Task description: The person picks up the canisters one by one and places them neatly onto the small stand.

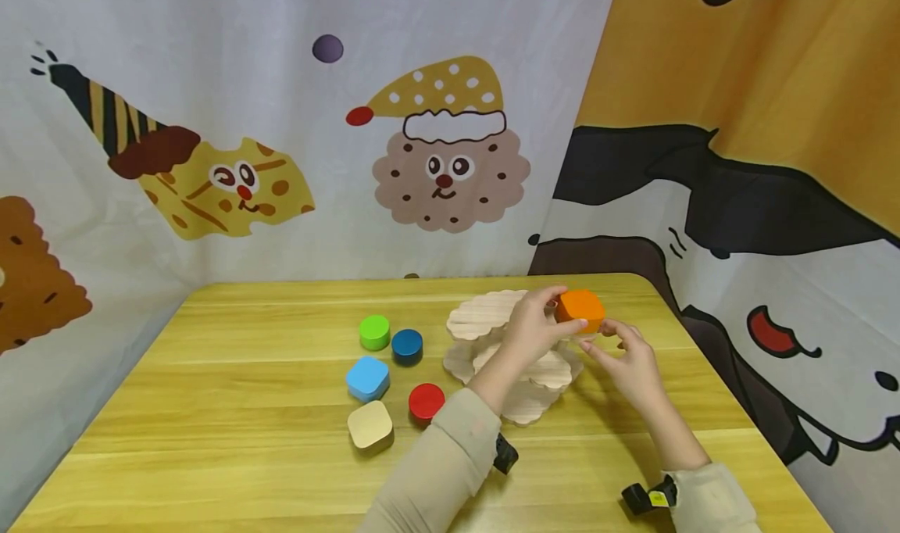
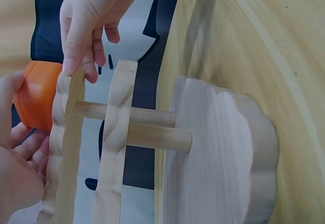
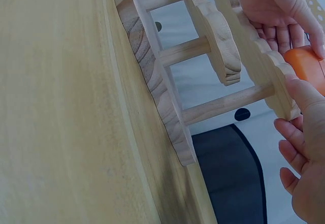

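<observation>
An orange block (image 1: 580, 311) with rounded corners is held between the thumb and fingers of my left hand (image 1: 533, 327). It sits right at the top face of the highest scalloped tier (image 2: 66, 148) of a wooden stand. My right hand (image 1: 633, 365) pinches that tier's edge, thumb on top and fingers beneath, as the right wrist view shows. Round dowels (image 3: 228, 104) join the tiers to the stand's thick scalloped base (image 1: 527, 408). From the head, my left hand and the block hide much of the highest tier.
Left of the stand, on the wooden table (image 1: 232, 408), lie a green block (image 1: 375, 332), a dark blue one (image 1: 408, 347), a light blue one (image 1: 368, 378), a beige one (image 1: 370, 427) and a red one (image 1: 426, 402). A cartoon-printed curtain (image 1: 281, 64) hangs behind.
</observation>
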`<state>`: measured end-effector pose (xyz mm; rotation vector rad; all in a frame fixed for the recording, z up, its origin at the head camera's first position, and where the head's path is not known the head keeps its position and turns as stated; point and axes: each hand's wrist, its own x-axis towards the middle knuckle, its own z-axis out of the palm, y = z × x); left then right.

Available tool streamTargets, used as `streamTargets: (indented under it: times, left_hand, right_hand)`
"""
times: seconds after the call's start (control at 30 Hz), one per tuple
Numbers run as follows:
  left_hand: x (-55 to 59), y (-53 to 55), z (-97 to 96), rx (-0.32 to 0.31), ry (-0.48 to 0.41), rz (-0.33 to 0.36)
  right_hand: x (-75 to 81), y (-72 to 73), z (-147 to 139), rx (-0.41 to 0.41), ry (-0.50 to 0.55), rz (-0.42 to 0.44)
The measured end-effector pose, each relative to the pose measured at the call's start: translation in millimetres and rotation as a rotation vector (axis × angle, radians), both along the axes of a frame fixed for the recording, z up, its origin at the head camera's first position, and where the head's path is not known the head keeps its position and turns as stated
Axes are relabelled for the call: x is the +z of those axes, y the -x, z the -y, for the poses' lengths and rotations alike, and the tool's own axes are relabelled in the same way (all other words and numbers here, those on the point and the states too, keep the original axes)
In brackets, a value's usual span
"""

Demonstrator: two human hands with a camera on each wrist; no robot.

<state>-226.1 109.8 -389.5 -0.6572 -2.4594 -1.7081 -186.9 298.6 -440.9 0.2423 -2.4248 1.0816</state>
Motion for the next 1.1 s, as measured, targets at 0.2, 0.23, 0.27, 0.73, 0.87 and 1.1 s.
streamTargets:
  times: [0.2, 0.23, 0.27, 0.73, 0.87, 1.1]
  left_hand:
    - [0.3, -0.2, -0.1, 0.016, 0.048, -0.010]
    - [0.2, -0.3, 0.2, 0.018, 0.055, -0.014]
    - [0.1, -0.3, 0.6, 0.019, 0.060, -0.016]
    - [14.8, -20.1, 24.3, 0.050, 0.011, -0.055]
    - [20.6, -31.1, 35.3, 0.063, -0.019, -0.121]
    - [21.8, -50.8, 56.5, 0.054, -0.089, -0.209]
  right_hand:
    - [0.4, -0.7, 0.8, -0.006, 0.004, 0.016]
    - [0.3, -0.7, 0.9, -0.008, 0.003, 0.017]
    - [0.5, -0.6, 1.0, -0.010, 0.001, 0.018]
    - [-1.4, 0.7, 0.4, -0.009, -0.002, 0.015]
    - [-1.2, 1.0, 0.5, -0.011, -0.002, 0.017]
    - [0.4, 0.8, 1.1, -0.012, -0.012, 0.004]
